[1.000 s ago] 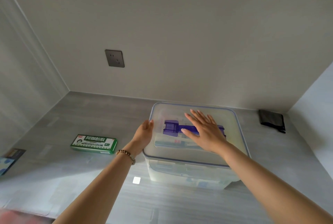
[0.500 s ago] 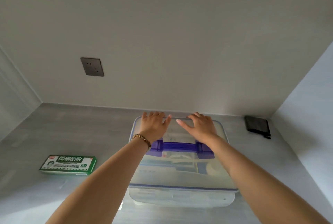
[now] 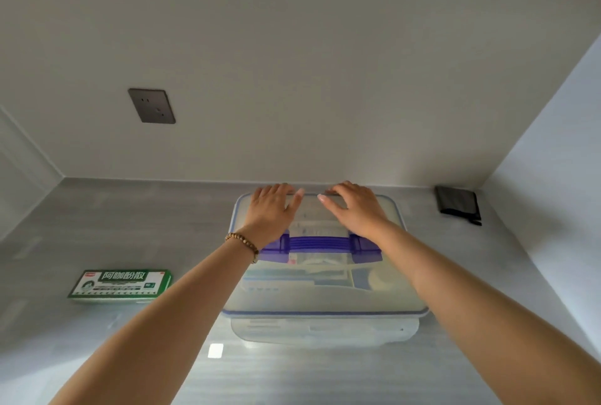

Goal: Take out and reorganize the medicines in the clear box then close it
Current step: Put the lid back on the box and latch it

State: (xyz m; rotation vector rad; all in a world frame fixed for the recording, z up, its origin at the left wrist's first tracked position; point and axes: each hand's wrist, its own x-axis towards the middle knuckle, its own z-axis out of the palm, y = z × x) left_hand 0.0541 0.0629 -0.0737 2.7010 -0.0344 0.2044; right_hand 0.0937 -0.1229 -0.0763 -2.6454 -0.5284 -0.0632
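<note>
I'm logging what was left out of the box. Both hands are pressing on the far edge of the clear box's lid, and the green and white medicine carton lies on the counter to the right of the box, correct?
Not quite. In the head view the green and white medicine carton lies on the grey counter to the left of the clear plastic box, not the right. The left hand and right hand do rest at the lid's far edge.

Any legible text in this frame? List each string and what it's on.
"阿咖酚散": large white characters on the green medicine carton lying on the counter left of the clear box.
Small red logo at that carton's top left corner: too small to read.
Fine print along the carton's lower half: blurred, unreadable.
Packages seen through the clear box lid: printing shows faintly, not legible.
Wall socket: no text visible.
</note>
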